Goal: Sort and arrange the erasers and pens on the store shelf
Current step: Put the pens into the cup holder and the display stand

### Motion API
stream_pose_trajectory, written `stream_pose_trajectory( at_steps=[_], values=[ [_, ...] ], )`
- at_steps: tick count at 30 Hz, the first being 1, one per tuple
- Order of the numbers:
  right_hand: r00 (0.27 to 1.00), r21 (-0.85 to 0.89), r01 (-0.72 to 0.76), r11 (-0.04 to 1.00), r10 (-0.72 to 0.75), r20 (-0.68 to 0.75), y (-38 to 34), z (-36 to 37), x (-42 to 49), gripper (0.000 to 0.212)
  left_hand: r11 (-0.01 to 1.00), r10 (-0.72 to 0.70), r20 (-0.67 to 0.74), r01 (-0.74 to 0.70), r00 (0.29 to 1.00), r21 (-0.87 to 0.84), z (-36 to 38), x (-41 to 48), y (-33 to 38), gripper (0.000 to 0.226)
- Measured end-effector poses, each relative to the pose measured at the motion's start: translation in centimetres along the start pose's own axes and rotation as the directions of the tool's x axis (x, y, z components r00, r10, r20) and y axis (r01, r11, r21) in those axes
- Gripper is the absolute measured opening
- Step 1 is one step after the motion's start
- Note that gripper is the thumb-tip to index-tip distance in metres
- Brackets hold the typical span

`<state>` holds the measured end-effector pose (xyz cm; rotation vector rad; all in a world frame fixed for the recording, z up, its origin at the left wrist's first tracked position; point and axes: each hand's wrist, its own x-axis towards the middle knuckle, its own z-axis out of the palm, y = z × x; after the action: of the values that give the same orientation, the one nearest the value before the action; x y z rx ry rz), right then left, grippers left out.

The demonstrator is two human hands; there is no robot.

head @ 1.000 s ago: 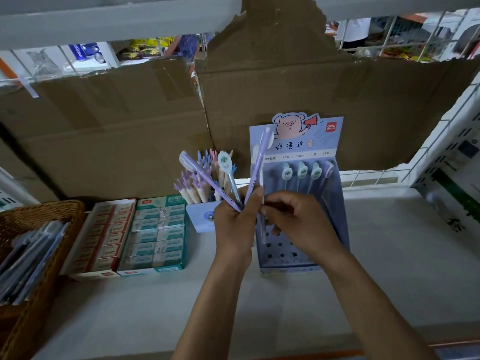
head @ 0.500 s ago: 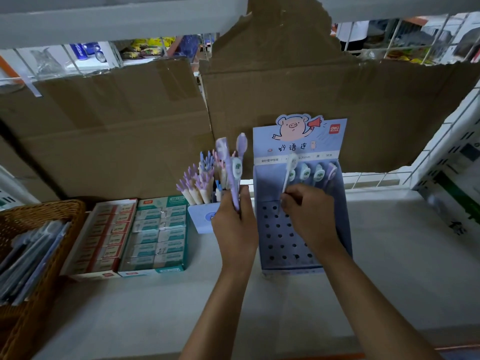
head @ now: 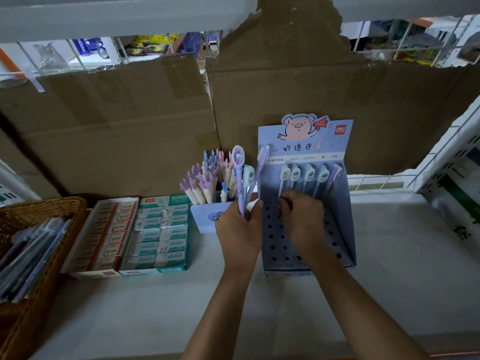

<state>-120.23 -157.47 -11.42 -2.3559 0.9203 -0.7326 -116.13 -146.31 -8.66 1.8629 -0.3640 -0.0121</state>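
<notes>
Gripping loose pens in left hand, person's right hand pinches deli box pen.

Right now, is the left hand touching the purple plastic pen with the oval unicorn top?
Touching. In the head view the left hand grips the lower barrel of the purple plastic pen with the oval unicorn top, fingers curled round it.

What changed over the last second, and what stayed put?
The right hand took one pen from the left hand and stood it in the display box, back row, still touching its barrel. The left hand keeps gripping three pens. The eraser boxes are unmoved.
</notes>
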Motion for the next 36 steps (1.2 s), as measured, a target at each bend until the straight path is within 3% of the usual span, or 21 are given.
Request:
stream_pose_trajectory(
  at_steps=[3,5,9,13,15,19,24,30,36],
  values=[
    [0.998,-0.088,-0.037,0.995,0.041,0.043,-0.3,0.4,-0.2,0.021,1.0,0.001,0.009,-0.001,1.0,0.011,0.0,0.0,0.0,0.043],
    [0.995,-0.109,-0.072,0.991,0.078,0.054,-0.4,0.6,-0.4,0.022,0.999,0.01,0.017,-0.01,1.0,0.037,0.0,0.1,0.1,0.044],
    [0.994,-0.146,-0.085,0.986,0.094,0.058,-0.4,0.6,-1.0,0.024,0.993,0.077,0.033,-0.073,0.997,-0.094,-0.1,-0.6,0.4,0.011],
    [0.998,0.021,-0.013,1.0,0.015,-0.06,-1.3,-0.5,-3.1,0.016,0.972,0.16,0.033,-0.152,0.987,-0.18,-0.4,-0.9,0.4,0.02],
    [0.998,0.22,-0.015,0.975,0.027,-0.055,-2.4,-2.0,-3.6,0.013,0.968,0.151,0.05,-0.138,0.987,-0.21,-0.4,-0.7,0.2,0.025],
    [0.982,0.685,-0.18,0.706,0.096,0.16,-4.6,-5.5,-3.3,0.012,0.967,0.138,0.066,-0.12,0.988,-0.227,-0.3,-0.7,0.4,0.026],
    [0.98,0.753,-0.199,0.627,0.106,0.17,-5.3,-6.2,-2.6,0.011,0.949,0.193,0.105,-0.159,0.976,-0.271,-0.1,-0.9,0.7,0.011],
    [0.959,0.725,-0.276,0.631,0.127,0.255,-5.3,-6.1,-1.9,0.011,0.934,0.228,0.113,-0.185,0.967,-0.307,-0.3,-0.7,0.3,0.006],
    [0.968,0.741,-0.231,0.63,0.072,0.241,-5.1,-6.3,-1.2,0.015,0.967,0.146,0.13,-0.114,0.981,-0.227,-0.5,-0.5,0.1,0.019]
  ],
)
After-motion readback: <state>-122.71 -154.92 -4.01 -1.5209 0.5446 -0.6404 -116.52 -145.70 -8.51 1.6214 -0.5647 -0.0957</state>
